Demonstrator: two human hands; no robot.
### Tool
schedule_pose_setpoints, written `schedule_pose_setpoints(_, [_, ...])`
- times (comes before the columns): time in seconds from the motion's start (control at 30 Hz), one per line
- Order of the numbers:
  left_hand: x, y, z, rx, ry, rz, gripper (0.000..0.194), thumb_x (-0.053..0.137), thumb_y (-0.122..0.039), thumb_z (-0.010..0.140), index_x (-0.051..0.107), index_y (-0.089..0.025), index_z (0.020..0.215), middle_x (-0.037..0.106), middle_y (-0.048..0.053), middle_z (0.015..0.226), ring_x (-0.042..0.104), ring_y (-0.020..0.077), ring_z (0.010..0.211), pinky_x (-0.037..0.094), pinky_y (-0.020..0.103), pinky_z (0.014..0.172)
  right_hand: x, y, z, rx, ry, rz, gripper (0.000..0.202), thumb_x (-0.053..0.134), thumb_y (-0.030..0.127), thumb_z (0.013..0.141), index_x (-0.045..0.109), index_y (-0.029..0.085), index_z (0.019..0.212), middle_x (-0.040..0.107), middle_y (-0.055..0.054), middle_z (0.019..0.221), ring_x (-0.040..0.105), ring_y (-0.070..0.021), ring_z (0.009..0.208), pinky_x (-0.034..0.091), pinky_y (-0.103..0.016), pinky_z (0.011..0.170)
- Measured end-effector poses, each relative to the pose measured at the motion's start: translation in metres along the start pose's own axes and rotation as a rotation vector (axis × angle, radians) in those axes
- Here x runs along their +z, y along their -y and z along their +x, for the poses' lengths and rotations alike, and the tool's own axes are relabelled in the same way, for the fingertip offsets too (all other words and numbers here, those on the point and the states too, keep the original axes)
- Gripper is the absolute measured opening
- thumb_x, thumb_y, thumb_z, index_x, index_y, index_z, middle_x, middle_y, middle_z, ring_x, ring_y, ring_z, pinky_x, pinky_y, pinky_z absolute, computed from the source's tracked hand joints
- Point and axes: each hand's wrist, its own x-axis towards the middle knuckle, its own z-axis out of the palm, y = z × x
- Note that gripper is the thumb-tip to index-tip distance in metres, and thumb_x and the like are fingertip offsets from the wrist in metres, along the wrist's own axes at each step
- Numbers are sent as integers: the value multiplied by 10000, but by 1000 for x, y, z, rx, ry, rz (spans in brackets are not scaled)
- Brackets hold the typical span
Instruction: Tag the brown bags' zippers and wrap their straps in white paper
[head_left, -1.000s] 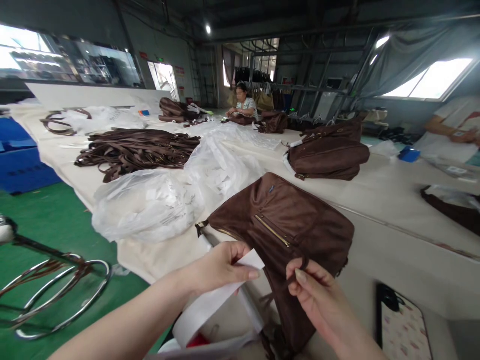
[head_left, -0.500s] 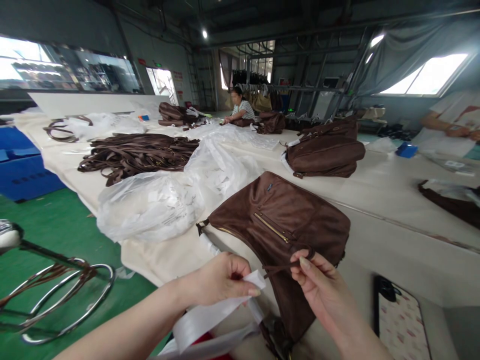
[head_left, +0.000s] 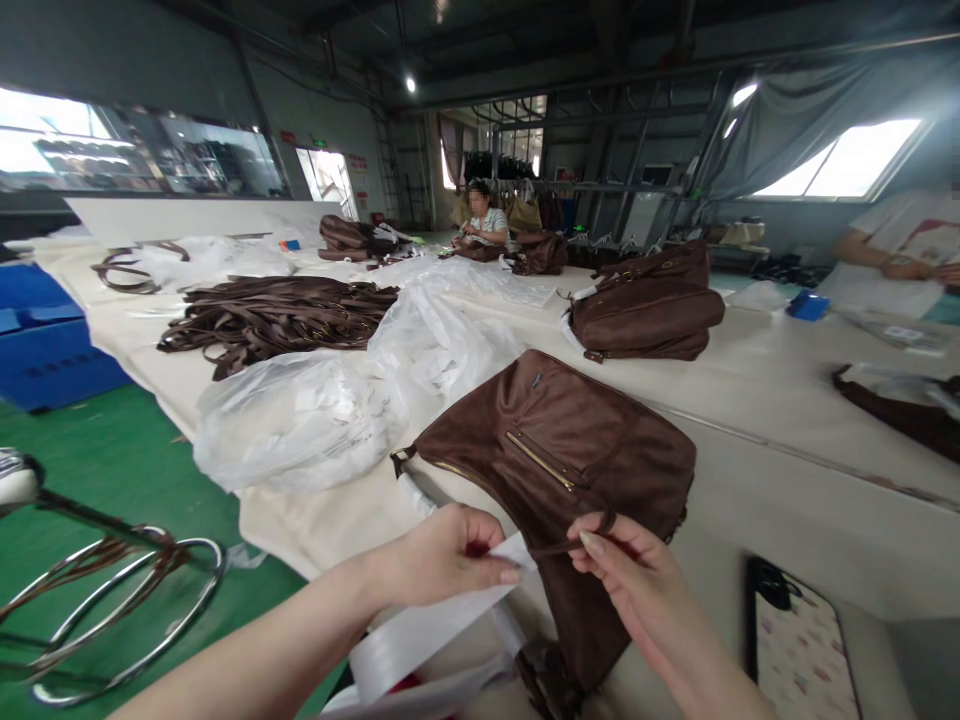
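White strip (head_left: 409,645), light and limp by its look, easiest held near its end, where my left fingers (head_left: 491,573) pinch it beside the brown bag (head_left: 600,410) on the bench (head_left: 772,390); my right fingers (head_left: 606,556) grip a brown cord (head_left: 553,549), probably soft, close by the strip's tip

No readable lettering or numbers

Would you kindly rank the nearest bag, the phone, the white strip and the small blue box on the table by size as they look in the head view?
1. Bag
2. Phone and strip: too alike to rank; the frame cuts off the phone
3. Blue box, farther from the camera
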Motion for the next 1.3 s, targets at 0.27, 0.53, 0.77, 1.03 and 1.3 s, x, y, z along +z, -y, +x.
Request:
schedule_pose_setpoints(0.27, [5,-3,9,79,-5,68,486,447,-571,899,404,-166,634,301,-54,588,255,78,560,211,210,476,9,-15,3,51,7,1,350,880,417,556,768,192,800,724,-54,778,628,-146,690,505,-274,686])
schedule_pose_setpoints(0.53, [-21,-12,24,206,-11,280,542,425,-594,892,340,-175,559,295,-38,595,293,88,574,251,226,527,35,-25,22,-16,89,-104,324,816,421,666,745,140,813,460,64,457,365,-64,483,278,-209,483])
schedule_pose_setpoints(0.77, [-61,-26,23,-113,163,375,600,483,-736,774,426,-186,540,338,-42,466,349,90,437,278,221,423,44,-12,35,245,35,251,379,792,464,675,690,132,827,498,57,535,375,-38,428,254,-160,406])
schedule_pose_setpoints(1.03, [-55,-31,23,-233,234,306,626,533,-786,694,442,-192,520,359,-41,412,346,92,367,283,225,357,29,-21,35,161,65,-173,294,678,453,744,625,165,722,448,71,459,343,-57,354,222,-188,355])
schedule_pose_setpoints(1.3, [-67,-19,14,-175,318,392,569,524,-714,765,521,-181,565,357,-39,453,312,90,427,246,230,417,13,0,34,-791,154,-1258,623,495,31,688,563,247,1269,555,-62,1328,460,-264,1255,319,-465,1097])
